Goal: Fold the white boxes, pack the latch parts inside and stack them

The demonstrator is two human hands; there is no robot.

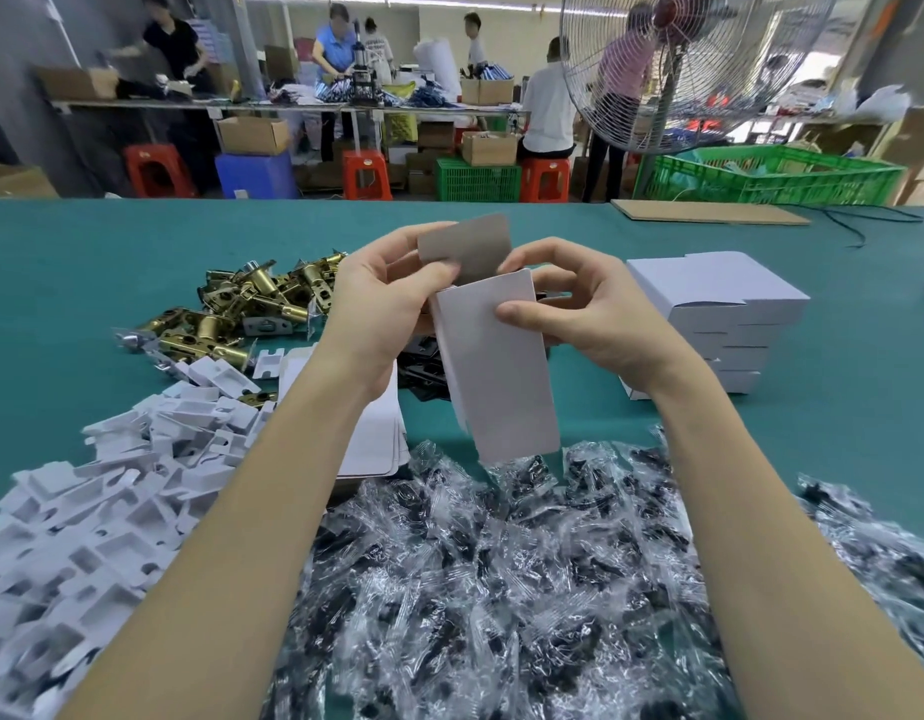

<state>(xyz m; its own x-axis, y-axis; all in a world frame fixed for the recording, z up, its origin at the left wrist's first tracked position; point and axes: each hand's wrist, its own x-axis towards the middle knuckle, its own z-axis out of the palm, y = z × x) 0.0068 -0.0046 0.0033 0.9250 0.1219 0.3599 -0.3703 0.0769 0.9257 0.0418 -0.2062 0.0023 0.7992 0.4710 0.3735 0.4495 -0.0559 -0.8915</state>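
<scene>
A: Item one: the tall white cardboard box (pixel 493 366), raised above the teal table (pixel 85 262), over the heap of clear plastic bags of dark screws (pixel 501 563). Your left hand (pixel 381 304) grips its far-left edge near the grey-backed top flap (pixel 465 246); your right hand (pixel 579 314) pinches the upper right corner, thumb on the front face. Risk?

B: The flap stands open. Push it in crooked and you'll likely crease it or burst a side seam. The bottom end hangs unsupported; if it isn't tucked, whatever you load may drop into the bags.

A: Item two: the pile of brass-coloured cylindrical latch bolts (pixel 241 309), left of the box, well apart from it.

B: Item three: the stack of closed white boxes (pixel 719 314), right. It looks uneven; another box could tip it.

A: Not legible?

B: The box's interior, its bottom closure, your right fingertips behind it, and the black flat parts (pixel 423 366) mostly hidden under your left wrist.
</scene>
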